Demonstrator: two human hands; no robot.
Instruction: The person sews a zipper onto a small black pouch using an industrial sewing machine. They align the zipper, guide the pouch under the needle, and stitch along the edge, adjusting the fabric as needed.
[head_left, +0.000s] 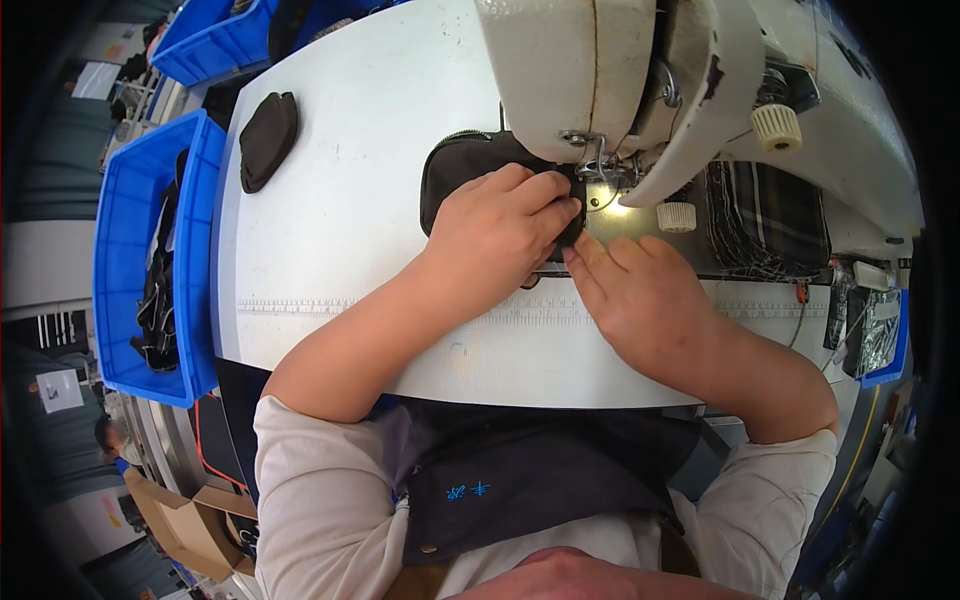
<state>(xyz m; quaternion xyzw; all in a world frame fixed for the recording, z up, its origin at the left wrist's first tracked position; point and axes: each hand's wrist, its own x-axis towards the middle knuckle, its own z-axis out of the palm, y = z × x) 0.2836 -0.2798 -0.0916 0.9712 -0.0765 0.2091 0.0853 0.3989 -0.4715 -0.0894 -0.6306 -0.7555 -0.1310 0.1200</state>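
Note:
A dark zippered pouch (447, 178) lies on the white sewing table, its right edge close beside the needle area of a white sewing machine (560, 80). My left hand (500, 235) rests over the pouch with bent fingers, gripping its right part. My right hand (650, 305) pinches the pouch's near right corner between thumb and fingers, just in front of the presser foot (597, 172). The fingertips of both hands almost meet there. Fingers and machine head hide the exact stitching spot. A lamp lights the metal plate (660, 240) right of the needle.
Another small dark pouch (269, 142) lies at the table's far left. Dark striped fabric pieces (775, 220) are stacked right of the needle. A blue bin (200, 260) with dark pieces stands left, another blue bin (215, 45) behind it. A printed ruler strip (300, 306) crosses the table.

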